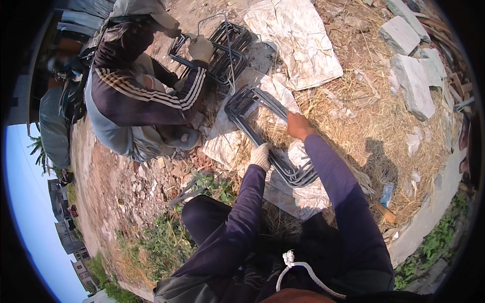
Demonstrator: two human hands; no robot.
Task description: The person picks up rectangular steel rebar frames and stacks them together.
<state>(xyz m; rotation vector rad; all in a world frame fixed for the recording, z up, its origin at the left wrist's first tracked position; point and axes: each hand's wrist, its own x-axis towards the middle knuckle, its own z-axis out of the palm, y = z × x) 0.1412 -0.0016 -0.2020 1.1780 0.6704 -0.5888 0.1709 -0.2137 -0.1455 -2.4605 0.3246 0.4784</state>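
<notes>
The bundle of bent steel rods [268,136] looked like dull grey metal, ribbed and matt. The left hand [261,155] wore a pale knitted cloth glove, rough and soiled; the right hand [299,126] was bare. Both sleeves were smooth purple cloth. Under the rods lay crumpled white sacking [298,45], woven plastic with a faint sheen, stained grey. Dry straw [369,116] looked coarse and brittle. The stone blocks [411,81] were pale, chalky and rough. A co-worker's second rod bundle [222,50] looked darker metal.
</notes>
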